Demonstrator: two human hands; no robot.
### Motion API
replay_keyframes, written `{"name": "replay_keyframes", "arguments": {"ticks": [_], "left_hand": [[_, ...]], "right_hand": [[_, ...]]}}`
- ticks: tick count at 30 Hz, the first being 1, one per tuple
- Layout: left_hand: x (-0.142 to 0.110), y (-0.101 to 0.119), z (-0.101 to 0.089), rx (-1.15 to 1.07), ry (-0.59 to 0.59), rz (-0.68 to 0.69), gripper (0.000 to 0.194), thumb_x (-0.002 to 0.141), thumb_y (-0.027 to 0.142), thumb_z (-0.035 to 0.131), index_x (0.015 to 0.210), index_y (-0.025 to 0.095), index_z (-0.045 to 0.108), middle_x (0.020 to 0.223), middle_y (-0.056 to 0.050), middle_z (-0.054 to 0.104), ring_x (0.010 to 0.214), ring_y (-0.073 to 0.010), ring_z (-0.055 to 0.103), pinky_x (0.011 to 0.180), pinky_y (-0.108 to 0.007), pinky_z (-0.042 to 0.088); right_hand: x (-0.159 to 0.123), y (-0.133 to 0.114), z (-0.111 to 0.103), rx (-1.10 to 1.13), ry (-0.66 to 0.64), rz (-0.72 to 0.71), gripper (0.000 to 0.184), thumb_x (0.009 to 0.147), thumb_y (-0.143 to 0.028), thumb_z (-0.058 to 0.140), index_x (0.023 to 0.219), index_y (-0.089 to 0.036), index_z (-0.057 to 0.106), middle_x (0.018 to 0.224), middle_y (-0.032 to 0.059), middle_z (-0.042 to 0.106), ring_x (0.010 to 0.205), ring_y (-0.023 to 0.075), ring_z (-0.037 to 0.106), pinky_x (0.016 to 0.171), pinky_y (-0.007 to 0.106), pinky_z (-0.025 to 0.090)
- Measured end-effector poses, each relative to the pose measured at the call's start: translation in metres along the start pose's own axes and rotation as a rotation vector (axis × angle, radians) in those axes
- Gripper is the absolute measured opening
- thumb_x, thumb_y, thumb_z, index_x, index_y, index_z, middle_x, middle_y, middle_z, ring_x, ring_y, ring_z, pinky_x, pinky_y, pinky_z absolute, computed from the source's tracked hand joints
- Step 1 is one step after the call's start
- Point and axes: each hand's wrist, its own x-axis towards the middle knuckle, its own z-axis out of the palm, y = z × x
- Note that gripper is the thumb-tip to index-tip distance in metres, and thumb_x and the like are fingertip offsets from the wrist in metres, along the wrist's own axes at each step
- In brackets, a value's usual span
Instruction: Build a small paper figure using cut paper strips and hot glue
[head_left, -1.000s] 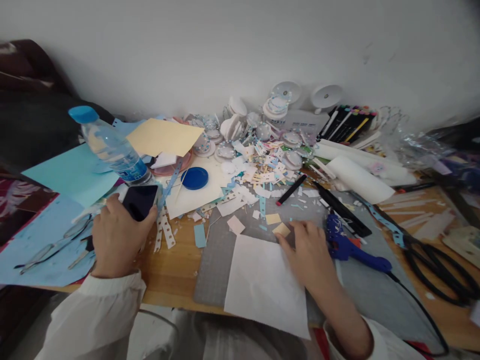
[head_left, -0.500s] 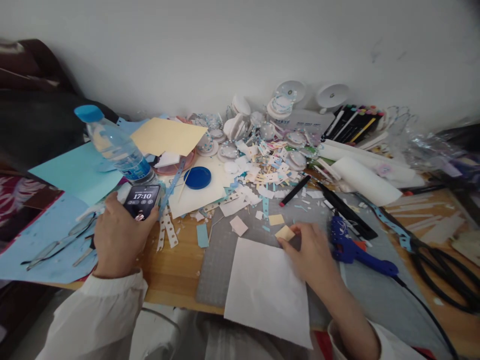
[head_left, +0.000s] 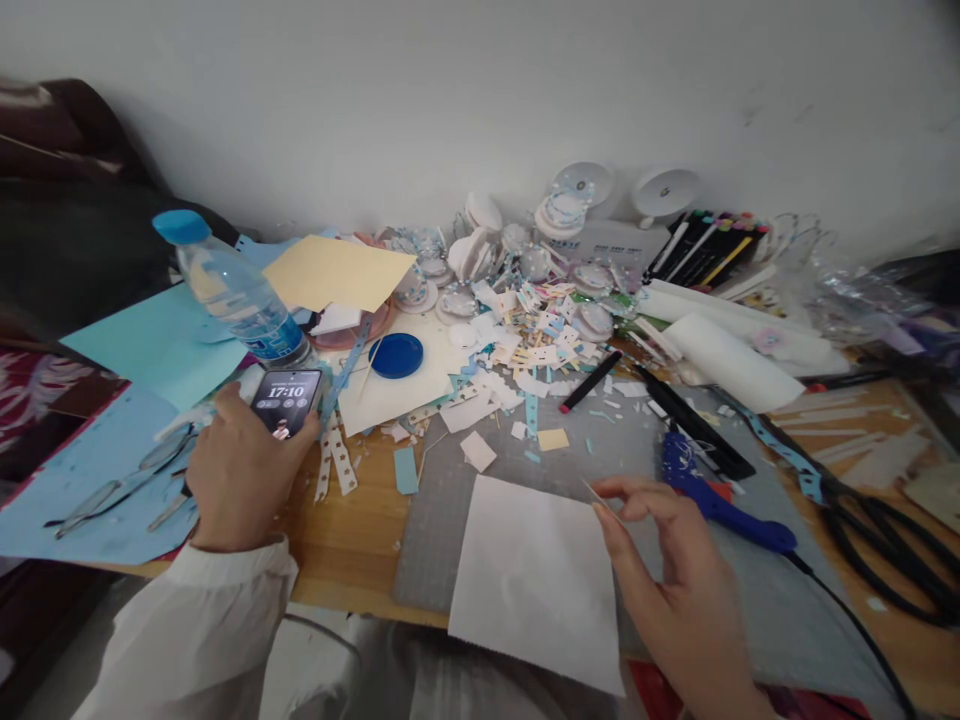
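My left hand [head_left: 244, 470] is closed around the sides of a phone [head_left: 287, 400], whose lit screen reads 17:10. Between the thumb and fingers of my right hand [head_left: 667, 560] is a small yellow paper piece [head_left: 600, 497], seen almost edge-on. That hand is raised over the right edge of a white sheet [head_left: 536, 580] on the grey cutting mat [head_left: 424, 540]. Another yellow paper piece [head_left: 553, 439] and a pale pink piece [head_left: 478, 451] lie just beyond the sheet. A light blue piece [head_left: 406, 470] rests at the mat's left edge.
A water bottle [head_left: 240, 300] leans behind the phone, near eyeglasses [head_left: 124, 490]. Cut paper scraps [head_left: 540, 335] pile up at the back. To the right lie a blue glue gun [head_left: 720, 510] with its cord, a black cutter [head_left: 694, 420] and large scissors [head_left: 892, 550].
My right hand has lifted the yellow paper piece off the mat and drawn it back to the right, turning it edge-on. My left hand stays at the phone.
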Motion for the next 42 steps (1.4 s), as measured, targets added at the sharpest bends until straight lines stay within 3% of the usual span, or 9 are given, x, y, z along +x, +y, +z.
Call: {"name": "replay_keyframes", "arguments": {"ticks": [6, 9, 12, 16, 18, 27, 31, 37, 42], "left_hand": [[0.000, -0.009, 0.001, -0.009, -0.025, 0.166, 0.086, 0.084, 0.061, 0.052, 0.135, -0.007, 0.036, 0.109, -0.032, 0.064, 0.100, -0.0469, 0.064, 0.081, -0.049, 0.050], [-0.013, -0.004, -0.011, -0.139, 0.089, 0.236, 0.079, 0.086, 0.059, 0.050, 0.137, 0.000, 0.038, 0.130, -0.032, 0.053, 0.121, -0.0481, 0.051, 0.096, -0.056, 0.042], [-0.045, 0.011, -0.022, -0.414, 0.115, 0.562, 0.051, 0.094, 0.041, 0.044, 0.138, 0.015, 0.042, 0.142, -0.020, 0.049, 0.133, -0.0337, 0.044, 0.109, -0.051, 0.035], [-0.103, 0.038, -0.017, -0.533, -0.208, 1.198, 0.042, 0.093, 0.029, 0.050, 0.135, 0.021, 0.048, 0.141, -0.012, 0.053, 0.134, -0.0266, 0.045, 0.107, -0.044, 0.042], [-0.128, 0.048, -0.008, -0.528, -0.321, 1.319, 0.040, 0.092, 0.028, 0.053, 0.131, 0.020, 0.053, 0.142, -0.012, 0.053, 0.133, -0.0278, 0.047, 0.107, -0.047, 0.043], [-0.156, 0.046, 0.002, -0.580, -0.349, 1.330, 0.036, 0.092, 0.027, 0.055, 0.127, 0.017, 0.058, 0.133, -0.011, 0.062, 0.133, -0.0304, 0.047, 0.104, -0.047, 0.046], [-0.155, 0.044, 0.008, -0.692, -0.234, 1.326, 0.030, 0.098, 0.014, 0.041, 0.119, 0.017, 0.062, 0.124, -0.007, 0.069, 0.123, -0.0219, 0.057, 0.105, -0.041, 0.043], [-0.160, 0.044, 0.006, -0.762, -0.236, 1.319, 0.034, 0.101, 0.013, 0.034, 0.120, 0.014, 0.062, 0.119, -0.006, 0.071, 0.117, -0.0177, 0.060, 0.108, -0.037, 0.039], [-0.167, 0.048, -0.001, -0.751, -0.222, 1.341, 0.027, 0.100, 0.019, 0.041, 0.110, 0.016, 0.066, 0.116, -0.004, 0.073, 0.111, -0.0184, 0.064, 0.104, -0.035, 0.042]], "right_hand": [[-0.022, 0.012, -0.007, 0.030, -0.030, 0.127, 0.006, 0.091, -0.028, 0.057, 0.095, -0.025, 0.057, 0.087, 0.0036, 0.064, 0.080, 0.0179, 0.064, 0.068, 0.027, 0.053], [-0.021, 0.013, -0.016, -0.025, -0.051, 0.116, 0.009, 0.093, -0.029, 0.054, 0.092, -0.024, 0.061, 0.084, 0.0029, 0.064, 0.077, 0.0174, 0.062, 0.066, 0.026, 0.052], [-0.019, 0.012, -0.020, -0.017, -0.083, 0.127, 0.014, 0.094, -0.029, 0.051, 0.092, -0.024, 0.063, 0.088, 0.0036, 0.066, 0.081, 0.0177, 0.062, 0.070, 0.027, 0.052], [-0.021, 0.012, -0.016, 0.025, -0.088, 0.161, 0.015, 0.091, -0.029, 0.057, 0.103, -0.025, 0.063, 0.093, 0.0038, 0.069, 0.082, 0.0174, 0.065, 0.069, 0.027, 0.055], [-0.023, 0.012, -0.011, 0.052, -0.110, 0.168, 0.017, 0.089, -0.030, 0.059, 0.104, -0.024, 0.063, 0.094, 0.0043, 0.069, 0.084, 0.0178, 0.066, 0.071, 0.028, 0.056], [-0.011, 0.002, 0.015, 0.159, -0.519, 0.001, 0.019, 0.096, -0.021, 0.047, 0.105, -0.023, 0.063, 0.095, 0.0034, 0.069, 0.089, 0.0152, 0.064, 0.079, 0.028, 0.052], [-0.001, 0.002, 0.010, 0.144, -0.468, -0.025, 0.017, 0.095, -0.020, 0.050, 0.105, -0.023, 0.063, 0.094, 0.0022, 0.070, 0.087, 0.0144, 0.064, 0.078, 0.026, 0.051], [-0.001, 0.003, -0.013, 0.105, -0.297, 0.147, 0.015, 0.092, -0.025, 0.055, 0.103, -0.026, 0.066, 0.094, 0.0014, 0.070, 0.084, 0.0153, 0.065, 0.073, 0.024, 0.053], [-0.003, 0.005, -0.001, 0.171, -0.382, 0.182, 0.014, 0.091, -0.025, 0.057, 0.102, -0.024, 0.065, 0.092, 0.0009, 0.069, 0.083, 0.0140, 0.064, 0.075, 0.024, 0.053]]}}
